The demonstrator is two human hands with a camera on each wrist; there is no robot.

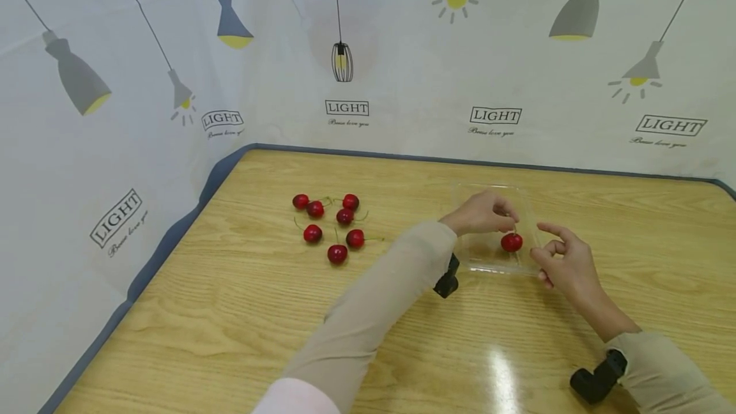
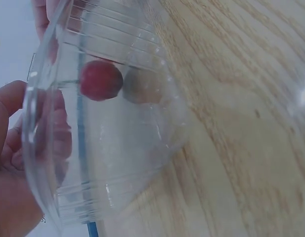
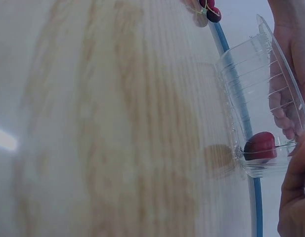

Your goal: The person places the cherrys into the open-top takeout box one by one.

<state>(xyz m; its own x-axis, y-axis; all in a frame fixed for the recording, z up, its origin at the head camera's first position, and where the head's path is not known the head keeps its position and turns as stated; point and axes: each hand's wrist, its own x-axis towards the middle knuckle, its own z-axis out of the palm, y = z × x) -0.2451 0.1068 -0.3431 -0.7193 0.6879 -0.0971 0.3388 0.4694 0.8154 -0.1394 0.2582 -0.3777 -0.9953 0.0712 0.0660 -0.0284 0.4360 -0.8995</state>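
**Cherry (image 1: pixel 512 243) inside clear tray (image 1: pixel 483 269)**

Wood-grain table (image 1: pixel 230 318), lamp-print backdrop (image 1: pixel 402 18) behind. Left hand (image 1: pixel 485 212) pinches cherry by its stem, fruit just below fingertips. Right hand (image 1: pixel 569 265) grips tray's right rim. Seven loose cherries (image 1: pixel 345 216) left of tray. Left hand hides part of tray.

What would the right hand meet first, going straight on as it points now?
Most likely the clear container; the right hand is at its edge, though actual contact is hard to judge.
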